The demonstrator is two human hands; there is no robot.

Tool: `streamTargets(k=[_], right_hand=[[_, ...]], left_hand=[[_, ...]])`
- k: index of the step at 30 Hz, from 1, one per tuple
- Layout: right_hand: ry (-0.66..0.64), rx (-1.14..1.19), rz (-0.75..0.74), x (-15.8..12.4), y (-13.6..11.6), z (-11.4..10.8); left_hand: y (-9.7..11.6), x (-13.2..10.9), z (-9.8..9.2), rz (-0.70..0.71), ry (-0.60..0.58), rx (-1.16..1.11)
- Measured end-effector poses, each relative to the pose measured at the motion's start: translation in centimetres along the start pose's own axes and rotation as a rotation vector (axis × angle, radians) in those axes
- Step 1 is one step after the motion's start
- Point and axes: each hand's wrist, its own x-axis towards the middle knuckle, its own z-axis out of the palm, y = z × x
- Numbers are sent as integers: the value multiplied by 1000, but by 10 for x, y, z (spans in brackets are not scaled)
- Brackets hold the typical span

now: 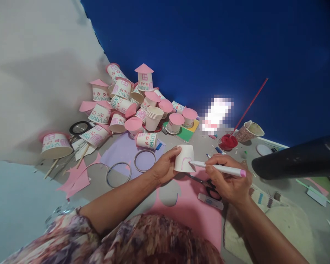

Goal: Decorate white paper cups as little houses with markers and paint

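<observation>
My left hand (165, 167) is closed around the left side of a white paper cup (184, 156), which is held upside down. A faint pink arch-shaped line shows on the cup's side. In my right hand (231, 179) is a white felt-tip marker (217, 167) with a pink end, gripped like a pen. Its tip is at the cup's side, beside the drawn line. Below the cup lie scissors (213, 190) with dark handles and a glue stick (210, 201), both over a pink paper sheet (192, 223).
Decorated paper cups with pink cone roofs, one an upright house (145, 79), pile up at the back left. Bare stacked cups (154, 118) stand among them. Red paint (228, 142) holds a thin stick. A dark cylinder (294, 157) lies right, near a cream cloth (275, 227).
</observation>
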Motion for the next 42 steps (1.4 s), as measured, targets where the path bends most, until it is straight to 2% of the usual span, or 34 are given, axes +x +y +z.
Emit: streamTargets(k=[3, 11, 18, 24, 29, 35, 40, 42], right_hand=[[26, -43, -40, 1, -2, 3], [-3, -87, -112, 3, -2, 3], [-169, 49, -63, 4, -6, -2], [-23, -17, -51, 2, -2, 1], [-216, 68, -34, 4, -4, -1], [-22, -8, 14, 1, -1, -1], [-122, 59, 1, 1, 0, -3], [-116, 68, 13, 2, 0, -3]], left_hand=[[-2, -1, 4, 29, -8, 33], [-1, -4, 8, 49, -22, 131], [-2, -3, 5, 61, -28, 122], [-2, -3, 5, 50, -20, 129], [-4, -1, 3, 71, -29, 132], [-2, -2, 4, 54, -40, 121], [-2, -1, 2, 24, -33, 87], [-2, -1, 2, 9, -18, 62]])
